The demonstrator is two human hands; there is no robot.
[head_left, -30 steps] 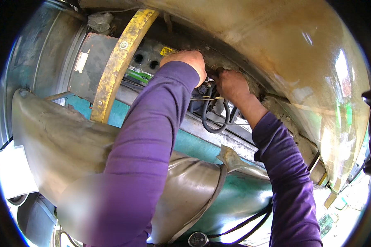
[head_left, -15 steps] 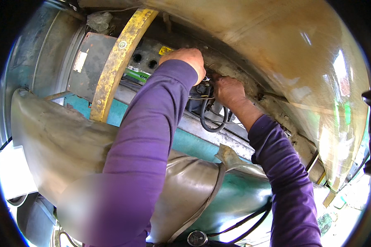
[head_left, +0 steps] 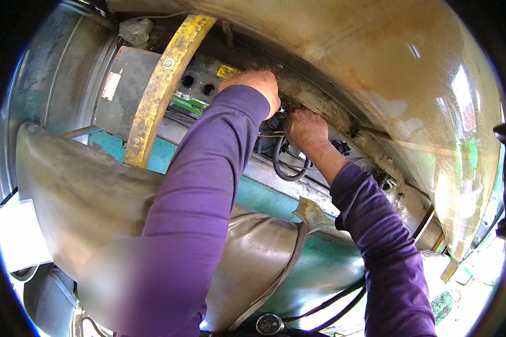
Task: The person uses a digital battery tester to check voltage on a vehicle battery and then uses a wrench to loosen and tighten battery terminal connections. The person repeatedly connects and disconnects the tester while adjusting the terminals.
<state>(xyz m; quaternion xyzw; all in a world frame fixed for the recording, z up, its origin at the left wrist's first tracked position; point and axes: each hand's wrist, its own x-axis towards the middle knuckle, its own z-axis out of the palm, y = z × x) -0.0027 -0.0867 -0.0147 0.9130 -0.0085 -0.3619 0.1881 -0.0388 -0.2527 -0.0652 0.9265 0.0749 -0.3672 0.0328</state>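
Note:
My left hand (head_left: 254,89) is closed, knuckles up, over the dark recess of a machine. Close beside it on the right, my right hand (head_left: 308,132) has its fingers curled in at the same spot. Both sets of fingertips are hidden, and what they grip cannot be made out. A thin pale wire (head_left: 270,135) runs between them, just below. Under my right hand hangs a loop of thick black hose (head_left: 287,177). A dark panel with round holes (head_left: 198,84) and a yellow sticker (head_left: 226,71) lies left of my left hand.
A worn yellow curved bar (head_left: 166,81) crosses the recess at the left, in front of a dark grey plate (head_left: 122,84). A large scuffed brownish cover (head_left: 399,73) arches overhead at the right. A brown padded cover (head_left: 95,191) lies nearer. A round gauge (head_left: 270,324) sits at the bottom.
My right hand has shifted slightly left and down, closer to my left hand, and its forearm moved with it. My left hand has stayed nearly in place.

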